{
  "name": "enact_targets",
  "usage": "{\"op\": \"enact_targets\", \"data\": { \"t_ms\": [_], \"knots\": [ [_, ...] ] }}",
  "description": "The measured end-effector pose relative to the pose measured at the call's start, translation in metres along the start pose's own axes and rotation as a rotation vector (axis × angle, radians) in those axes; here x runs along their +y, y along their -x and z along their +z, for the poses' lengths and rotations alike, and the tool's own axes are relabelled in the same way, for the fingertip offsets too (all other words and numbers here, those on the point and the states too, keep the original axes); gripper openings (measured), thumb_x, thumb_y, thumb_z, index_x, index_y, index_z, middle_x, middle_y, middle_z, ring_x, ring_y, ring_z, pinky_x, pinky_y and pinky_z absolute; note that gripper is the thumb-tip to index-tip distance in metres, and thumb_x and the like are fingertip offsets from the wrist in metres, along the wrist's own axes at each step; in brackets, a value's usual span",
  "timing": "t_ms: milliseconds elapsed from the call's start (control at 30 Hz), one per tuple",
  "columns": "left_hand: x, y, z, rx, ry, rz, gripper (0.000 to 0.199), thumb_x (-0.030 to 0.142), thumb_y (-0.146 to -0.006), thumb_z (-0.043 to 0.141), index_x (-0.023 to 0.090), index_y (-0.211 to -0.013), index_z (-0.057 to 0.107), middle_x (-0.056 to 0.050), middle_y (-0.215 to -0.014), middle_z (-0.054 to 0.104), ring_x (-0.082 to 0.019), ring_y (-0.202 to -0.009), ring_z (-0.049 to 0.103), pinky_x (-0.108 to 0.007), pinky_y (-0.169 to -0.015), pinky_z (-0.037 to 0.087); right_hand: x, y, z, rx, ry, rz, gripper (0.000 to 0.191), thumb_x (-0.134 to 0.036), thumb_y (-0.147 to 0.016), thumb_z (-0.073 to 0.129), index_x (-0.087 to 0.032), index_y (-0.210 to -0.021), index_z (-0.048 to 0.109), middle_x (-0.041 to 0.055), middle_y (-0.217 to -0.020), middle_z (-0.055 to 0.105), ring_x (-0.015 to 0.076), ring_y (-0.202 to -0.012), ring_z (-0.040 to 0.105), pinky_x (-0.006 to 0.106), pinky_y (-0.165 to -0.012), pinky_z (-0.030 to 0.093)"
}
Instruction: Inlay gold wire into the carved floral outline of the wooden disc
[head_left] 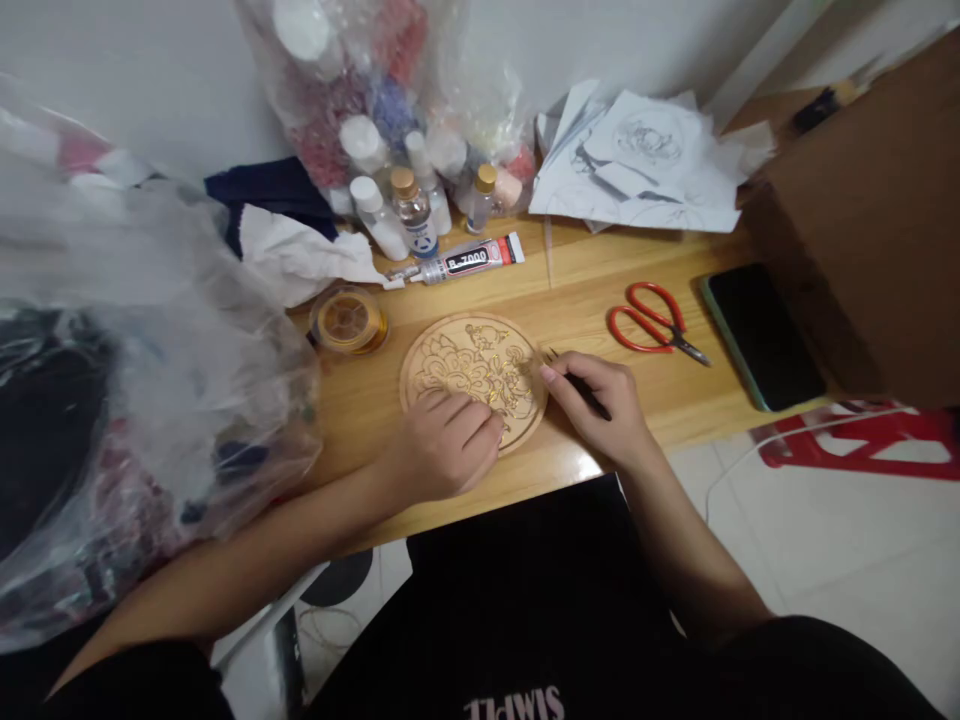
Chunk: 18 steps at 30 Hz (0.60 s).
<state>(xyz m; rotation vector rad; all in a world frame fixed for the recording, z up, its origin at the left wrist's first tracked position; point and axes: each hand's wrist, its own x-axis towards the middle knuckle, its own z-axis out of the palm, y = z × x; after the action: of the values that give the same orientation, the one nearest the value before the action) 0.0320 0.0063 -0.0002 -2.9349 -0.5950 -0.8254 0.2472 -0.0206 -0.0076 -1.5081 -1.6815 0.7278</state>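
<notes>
A round wooden plaque [454,365] lies on the table, with a flower design outlined in thin gold lines. My left hand [454,440] rests over its lower edge, fingers curled and fingertips pressed together; whatever they may pinch is too small to make out. At the plaque's right edge, my right hand [600,395] is closed around slim black tweezers [589,397]. Their dark tips point toward the plaque, partly hidden by my fingers. Left of the plaque stands a clear spool of gold wire [349,320].
Red-handled scissors [652,320] and a phone [765,335] lie to the right, beside a cardboard box [862,220]. Behind are a glue tube [472,260], small bottles [414,212] and sketch papers [637,160]. A large plastic bag [225,330] crowds the left.
</notes>
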Motion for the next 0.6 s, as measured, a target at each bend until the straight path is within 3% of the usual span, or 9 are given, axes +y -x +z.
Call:
{"op": "enact_targets", "data": {
  "t_ms": [367,600],
  "knots": [
    [-0.0028,0.0066,0.0015,-0.048,0.089,0.076,0.015,0.016,-0.085,0.057,0.010,-0.096,0.064,-0.002,-0.068,0.059,-0.017,-0.064,0.050,-0.032,-0.059,0.037,-0.0010,-0.0008,0.0063,0.036,0.075,-0.019,0.019,-0.025,-0.086,0.058,-0.018,-0.069,0.057,-0.0027,-0.060,0.055,0.0082,-0.057,0.050,0.023,-0.058,0.038],
    [0.0001,0.0062,0.0026,-0.137,0.106,0.019,0.024,0.025,-0.088,0.055,0.012,-0.106,0.063,-0.002,-0.077,0.061,-0.019,-0.073,0.052,-0.036,-0.068,0.039,-0.0011,-0.0002,0.0083,0.051,0.113,-0.030,0.019,-0.025,-0.086,0.058,-0.018,-0.069,0.057,-0.0027,-0.060,0.056,0.0080,-0.056,0.050,0.023,-0.057,0.038]
  ]
}}
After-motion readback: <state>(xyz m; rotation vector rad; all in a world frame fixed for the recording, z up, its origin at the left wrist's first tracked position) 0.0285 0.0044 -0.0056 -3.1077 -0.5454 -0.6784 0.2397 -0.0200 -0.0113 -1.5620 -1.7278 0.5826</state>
